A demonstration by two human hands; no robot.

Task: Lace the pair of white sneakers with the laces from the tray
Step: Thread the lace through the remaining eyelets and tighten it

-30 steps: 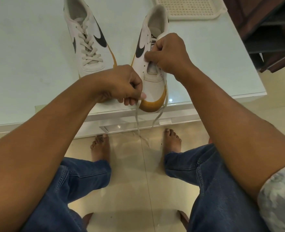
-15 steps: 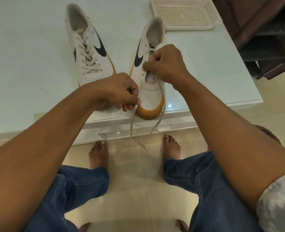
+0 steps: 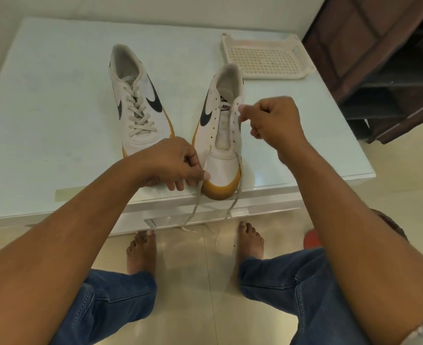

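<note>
On the pale tabletop [image 3: 56, 100] the laced sneaker [image 3: 137, 100] lies to the left, toe toward the person, its white lace crossed all the way up. Just in front of its toe the left hand [image 3: 175, 161] comes in from the lower left on a long, nearly straight forearm, knuckles up and fingers curled in, thumb and forefinger pinched shut on one strand of the loose lace [image 3: 195, 200]. That strand runs from the hand down over the tabletop's near edge and hangs toward the floor, its tip lying by the bare feet.

Just beside the hand stands the unlaced sneaker [image 3: 221, 135], toe with its tan rubber band jutting slightly past the tabletop's edge. Its eyelet rows are mostly bare, the tongue showing between them; the lace seems to pass only through the lowest holes. A second strand drops off the toe's right side and dangles down as well.

The right hand [image 3: 272, 122] is raised over the shoe's right flank, wrist bent and forearm slanting in from the lower right. Its fingertips are pinched together at the upper eyelet edge; whether they hold the flap or something small there, I cannot tell.

Farther back on the right sits the perforated tray [image 3: 265, 58], near the tabletop's far corner.
</note>
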